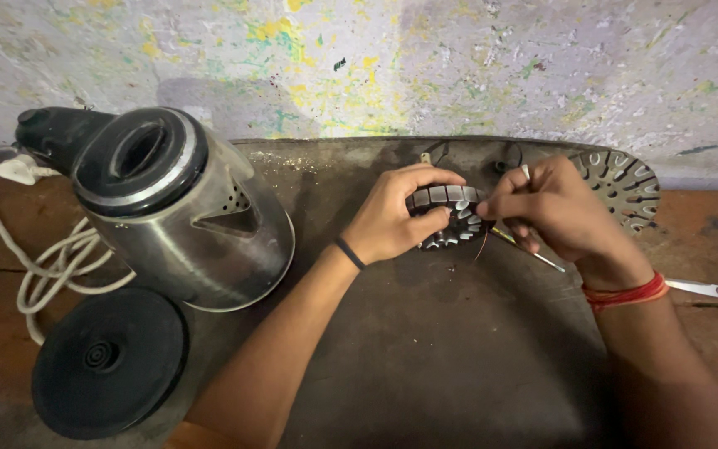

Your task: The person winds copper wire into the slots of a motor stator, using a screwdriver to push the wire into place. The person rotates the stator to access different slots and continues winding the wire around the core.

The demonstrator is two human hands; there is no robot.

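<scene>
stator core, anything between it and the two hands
Nothing visible does. The left hand grips the round stator core directly from its left side, and the right hand is against its right edge, pinching a thin wire and a slim tool. The kettle sits well off to the left.

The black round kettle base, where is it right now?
In the head view the black round base lies at lower left on the work surface, just below the tipped steel kettle and beside the white cord.
</scene>
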